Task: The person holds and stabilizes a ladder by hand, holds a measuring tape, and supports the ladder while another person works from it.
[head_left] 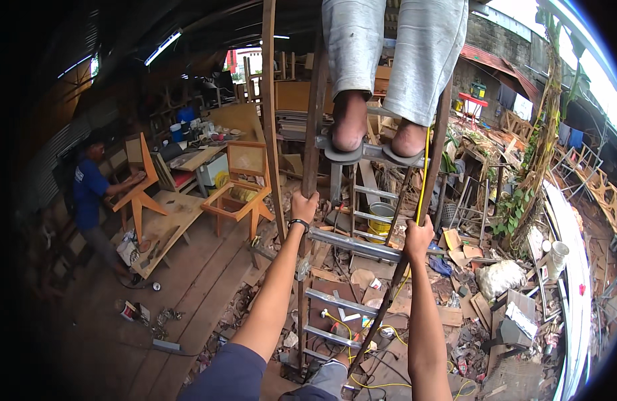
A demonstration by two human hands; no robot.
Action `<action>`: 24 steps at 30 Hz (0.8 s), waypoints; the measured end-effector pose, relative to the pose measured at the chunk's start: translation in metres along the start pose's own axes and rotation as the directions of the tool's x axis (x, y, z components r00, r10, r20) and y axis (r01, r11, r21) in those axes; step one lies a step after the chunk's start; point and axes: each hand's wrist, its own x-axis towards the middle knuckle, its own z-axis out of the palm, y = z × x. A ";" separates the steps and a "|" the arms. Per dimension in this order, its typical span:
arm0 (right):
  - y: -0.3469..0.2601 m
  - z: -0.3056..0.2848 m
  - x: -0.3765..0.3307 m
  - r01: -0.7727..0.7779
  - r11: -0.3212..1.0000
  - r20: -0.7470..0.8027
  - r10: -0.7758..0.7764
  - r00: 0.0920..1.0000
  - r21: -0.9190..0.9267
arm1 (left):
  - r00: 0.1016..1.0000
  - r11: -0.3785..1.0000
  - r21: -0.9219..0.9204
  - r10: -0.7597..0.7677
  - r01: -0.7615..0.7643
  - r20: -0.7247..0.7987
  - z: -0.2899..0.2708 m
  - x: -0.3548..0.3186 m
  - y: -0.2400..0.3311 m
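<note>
A stepladder [355,244] with dark side rails and metal rungs stands in front of me. My left hand [304,207] is closed around its left rail, with a dark band on the wrist. On the right rail, a little lower, my right hand [418,239] is closed too. Above my hands another person in pale grey trousers [425,60] stands on a rung in dark slippers [343,156], heels toward me; the upper body is out of view. A yellow cord [425,177] runs down along the right rail, close by my right hand.
At the left a person in a blue shirt [89,190] handles a wooden chair frame [144,194] at a low table [165,250]. Another chair frame [238,180] stands nearby. Wood scraps [448,315], cables and a yellow bucket [379,220] litter the ground beyond the ladder.
</note>
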 end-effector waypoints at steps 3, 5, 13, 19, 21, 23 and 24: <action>0.005 0.000 0.003 0.018 0.999 -0.022 -0.019 1.000 -0.033 | 1.000 0.999 0.033 0.016 -0.016 -0.010 0.004 0.000 -0.001; 0.006 -0.003 0.005 0.028 0.998 -0.030 -0.029 0.999 -0.060 | 1.000 0.998 0.056 0.022 -0.022 -0.005 0.007 0.001 -0.003; 0.001 -0.004 0.002 0.022 0.999 -0.019 -0.023 1.000 -0.050 | 1.000 0.991 0.129 -0.025 0.023 0.017 0.004 0.001 -0.003; 0.008 0.000 0.005 0.073 0.995 -0.080 -0.078 0.994 -0.065 | 1.000 0.989 0.146 -0.011 0.007 0.027 0.003 0.000 0.007; 0.007 0.000 0.004 0.060 0.997 -0.060 -0.062 0.996 -0.038 | 1.000 0.986 0.167 -0.021 0.018 0.018 0.001 0.000 0.008; 0.005 0.000 0.004 0.015 1.000 -0.046 -0.014 0.999 0.025 | 1.000 0.987 0.163 -0.019 0.018 0.006 0.003 -0.001 0.007; 0.005 0.000 0.004 0.011 1.000 -0.048 -0.010 0.999 0.023 | 1.000 0.988 0.156 -0.013 0.014 -0.006 0.003 -0.001 0.006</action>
